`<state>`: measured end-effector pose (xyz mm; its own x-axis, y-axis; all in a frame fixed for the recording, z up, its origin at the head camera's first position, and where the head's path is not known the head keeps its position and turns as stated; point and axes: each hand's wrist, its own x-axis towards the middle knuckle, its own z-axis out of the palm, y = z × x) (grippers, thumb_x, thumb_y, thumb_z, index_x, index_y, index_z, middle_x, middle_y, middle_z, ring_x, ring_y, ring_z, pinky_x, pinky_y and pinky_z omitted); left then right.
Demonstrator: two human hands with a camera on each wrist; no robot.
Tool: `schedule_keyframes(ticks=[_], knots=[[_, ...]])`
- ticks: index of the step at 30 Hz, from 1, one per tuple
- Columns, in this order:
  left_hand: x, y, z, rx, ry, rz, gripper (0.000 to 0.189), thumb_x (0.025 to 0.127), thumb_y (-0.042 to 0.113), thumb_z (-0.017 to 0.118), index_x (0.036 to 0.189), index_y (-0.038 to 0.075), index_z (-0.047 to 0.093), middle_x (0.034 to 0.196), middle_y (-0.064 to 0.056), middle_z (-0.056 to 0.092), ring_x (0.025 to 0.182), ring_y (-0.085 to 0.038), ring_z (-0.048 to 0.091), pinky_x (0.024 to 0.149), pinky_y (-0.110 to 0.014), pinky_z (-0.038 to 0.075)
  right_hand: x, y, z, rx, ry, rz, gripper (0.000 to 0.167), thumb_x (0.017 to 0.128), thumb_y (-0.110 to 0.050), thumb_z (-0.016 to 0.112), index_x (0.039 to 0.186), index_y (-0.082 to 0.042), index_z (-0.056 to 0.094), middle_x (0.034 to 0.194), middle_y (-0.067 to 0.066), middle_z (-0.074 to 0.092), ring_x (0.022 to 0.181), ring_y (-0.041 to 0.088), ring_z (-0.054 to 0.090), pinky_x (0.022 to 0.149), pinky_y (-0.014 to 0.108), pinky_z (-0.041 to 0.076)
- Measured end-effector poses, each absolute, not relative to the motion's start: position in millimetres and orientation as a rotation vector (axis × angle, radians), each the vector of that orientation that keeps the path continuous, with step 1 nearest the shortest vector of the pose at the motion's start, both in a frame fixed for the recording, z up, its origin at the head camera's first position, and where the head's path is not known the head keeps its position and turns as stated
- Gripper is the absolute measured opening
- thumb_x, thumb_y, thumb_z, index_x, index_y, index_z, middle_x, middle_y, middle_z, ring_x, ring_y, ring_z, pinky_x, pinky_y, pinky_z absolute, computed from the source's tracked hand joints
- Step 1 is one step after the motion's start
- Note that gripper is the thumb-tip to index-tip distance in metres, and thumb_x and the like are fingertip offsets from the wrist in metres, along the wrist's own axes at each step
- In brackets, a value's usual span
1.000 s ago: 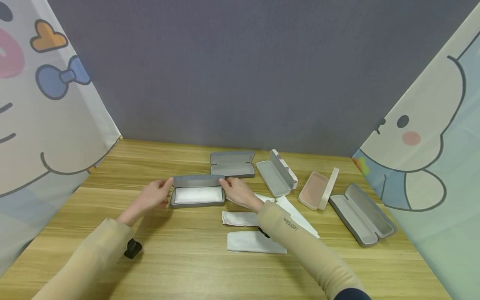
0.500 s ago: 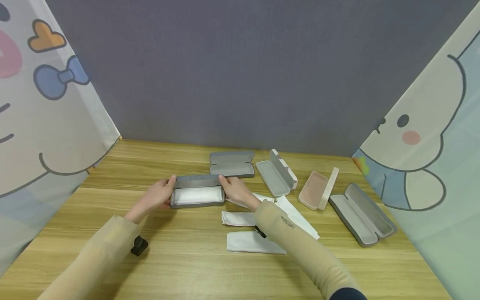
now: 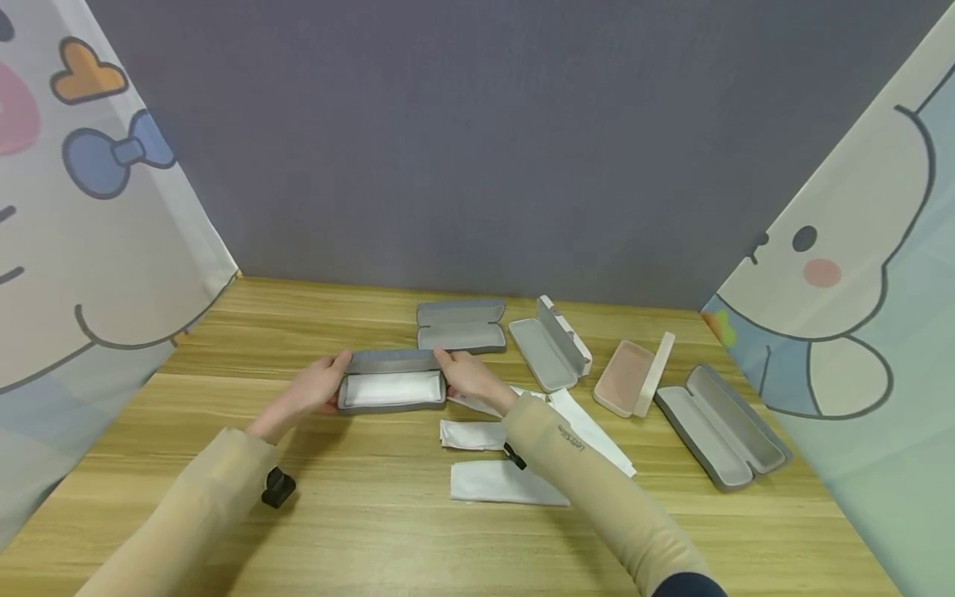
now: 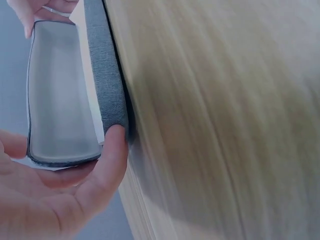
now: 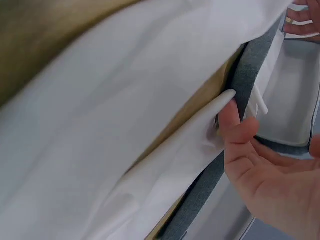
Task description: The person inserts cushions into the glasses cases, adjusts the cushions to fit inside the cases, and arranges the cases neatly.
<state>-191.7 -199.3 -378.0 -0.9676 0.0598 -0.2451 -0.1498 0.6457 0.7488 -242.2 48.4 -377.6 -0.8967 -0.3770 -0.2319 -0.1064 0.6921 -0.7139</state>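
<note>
Grip: L hand (image 3: 313, 388) + R hand (image 3: 473, 379) clasp open grey case (image 3: 391, 363), one at each end.

Case sits betw. hands, above/on wood table (image 3: 373, 514) (contact unclear), lid tilted up, folded white cloth (image 3: 393, 387) inside base. Both thumbs at lid ends. Loose white cloths (image 3: 500, 482) nr R hand, partly hidden by R sleeve (image 3: 597, 489). Small grey case (image 3: 461, 336) open, just beyond R hand; white case (image 3: 545, 355), pink-lined case (image 3: 625, 377), long grey case (image 3: 705, 431), all open, farther R of grip.
</note>
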Motion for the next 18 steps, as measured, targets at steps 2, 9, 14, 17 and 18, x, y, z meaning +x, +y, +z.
schedule_keyframes(ticks=[2,9,14,17,18], knots=[[-192,-201,-377,-0.066,2.583,1.244,0.075,0.104,0.046,0.014,0.143,-0.019,0.021,0.115,-0.037,0.051,0.094,-0.036,0.061,0.072,-0.038,0.059,-244,48,-377,-0.392,2.511,-1.033,0.059,0.105,-0.044,0.024,0.113,0.003,0.059,0.090,0.017,0.065,0.077,0.023,0.064,0.069,0.028,0.049],[-192,-204,-373,-0.066,2.427,1.307,0.067,0.106,0.037,0.016,0.145,-0.017,0.013,0.127,-0.039,0.041,0.097,-0.035,0.057,0.079,-0.041,0.057,-251,51,-374,-0.391,2.364,-1.069,0.055,0.105,-0.040,0.031,0.134,0.003,0.049,0.102,0.019,0.065,0.082,0.027,0.066,0.060,0.023,0.047],[-193,-204,-371,-0.058,2.407,1.311,0.066,0.106,0.036,0.017,0.146,-0.016,0.014,0.127,-0.038,0.042,0.097,-0.034,0.056,0.081,-0.041,0.056,-255,54,-371,-0.353,2.261,-1.101,0.054,0.105,-0.036,0.034,0.140,0.004,0.040,0.113,0.022,0.061,0.087,0.026,0.064,0.064,0.025,0.048],[-194,-205,-372,-0.038,2.409,1.302,0.066,0.106,0.037,0.018,0.146,-0.016,0.013,0.127,-0.038,0.043,0.099,-0.034,0.056,0.082,-0.042,0.056,-257,57,-371,-0.350,2.200,-1.141,0.051,0.105,-0.034,0.037,0.137,0.006,0.042,0.109,0.020,0.059,0.080,0.021,0.060,0.063,0.024,0.046],[-194,-206,-372,-0.032,2.411,1.302,0.067,0.106,0.038,0.019,0.146,-0.015,0.013,0.127,-0.038,0.043,0.099,-0.033,0.056,0.082,-0.041,0.057,-258,58,-371,-0.355,2.185,-1.150,0.051,0.105,-0.034,0.037,0.136,0.006,0.042,0.108,0.020,0.059,0.078,0.020,0.059,0.062,0.024,0.046]])
